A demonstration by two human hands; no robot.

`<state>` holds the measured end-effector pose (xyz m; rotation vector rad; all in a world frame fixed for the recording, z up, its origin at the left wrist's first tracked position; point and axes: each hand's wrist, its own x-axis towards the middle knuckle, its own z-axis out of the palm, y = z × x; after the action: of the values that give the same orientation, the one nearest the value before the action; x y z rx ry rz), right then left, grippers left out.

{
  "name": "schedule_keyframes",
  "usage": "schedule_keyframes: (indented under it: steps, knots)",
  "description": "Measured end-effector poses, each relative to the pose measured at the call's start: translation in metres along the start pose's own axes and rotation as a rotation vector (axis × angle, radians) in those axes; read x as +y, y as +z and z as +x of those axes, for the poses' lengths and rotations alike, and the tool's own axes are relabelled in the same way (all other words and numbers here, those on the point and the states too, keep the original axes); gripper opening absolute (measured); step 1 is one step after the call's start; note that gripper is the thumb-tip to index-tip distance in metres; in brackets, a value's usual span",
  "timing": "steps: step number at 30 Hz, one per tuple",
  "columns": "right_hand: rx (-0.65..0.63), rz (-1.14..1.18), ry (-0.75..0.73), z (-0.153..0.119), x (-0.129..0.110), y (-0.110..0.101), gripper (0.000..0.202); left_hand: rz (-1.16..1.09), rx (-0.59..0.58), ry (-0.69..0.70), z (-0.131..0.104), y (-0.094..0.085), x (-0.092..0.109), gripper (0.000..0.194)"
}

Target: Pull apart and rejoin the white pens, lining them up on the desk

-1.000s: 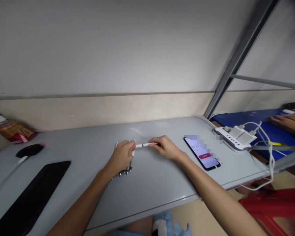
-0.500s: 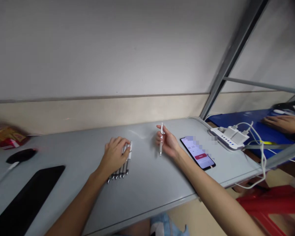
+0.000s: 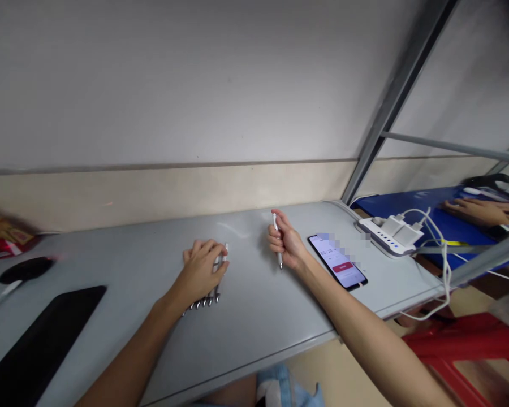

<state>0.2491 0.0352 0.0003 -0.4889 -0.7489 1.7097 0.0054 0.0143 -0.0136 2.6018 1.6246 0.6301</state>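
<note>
My right hand (image 3: 292, 247) is raised a little over the grey table, its fingers wrapped around a white pen (image 3: 279, 259). The thumb rests at the pen's upper end, and a narrow dark tip points down below the fist. To the left, my left hand (image 3: 201, 265) covers a row of several pens (image 3: 211, 300) lying side by side. Its thumb and fingers close on the right side of that row. Only the silvery lower ends and a bit of white at the top show; the middles are hidden under the hand.
Right of my right hand lies a phone (image 3: 338, 263) with a lit timer. Behind it stands a white power strip (image 3: 385, 238) with plugs and cables. A black flat object (image 3: 46, 345) and a red-yellow packet (image 3: 6, 236) are at left. Another person's hands (image 3: 483, 212) rest on a blue surface.
The pen in my right hand now shows a dark tip at its lower end, where a white end was before; my thumb has moved to its top. My left thumb and fingers have drawn closer together.
</note>
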Motion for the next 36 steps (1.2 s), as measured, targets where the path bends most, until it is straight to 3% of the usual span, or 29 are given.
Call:
schedule_keyframes:
  steps: [16, 28, 32, 36]
  knots:
    - [-0.026, -0.059, 0.033, -0.002, 0.0, 0.0, 0.03, -0.048, -0.078, 0.075, -0.003, -0.005, 0.013, 0.018]
    - [0.02, -0.083, 0.005, -0.002, 0.0, 0.001, 0.023, -0.058, -0.074, 0.079, -0.005, 0.001, 0.015, 0.014]
    - [0.066, -0.201, 0.008, -0.002, 0.001, 0.005, 0.025, -0.066, -0.063, 0.071, -0.005, 0.003, 0.015, 0.012]
    - [0.197, -0.445, -0.01, 0.0, 0.006, 0.004, 0.026, -0.082, -0.043, 0.048, -0.004, 0.002, 0.016, 0.014]
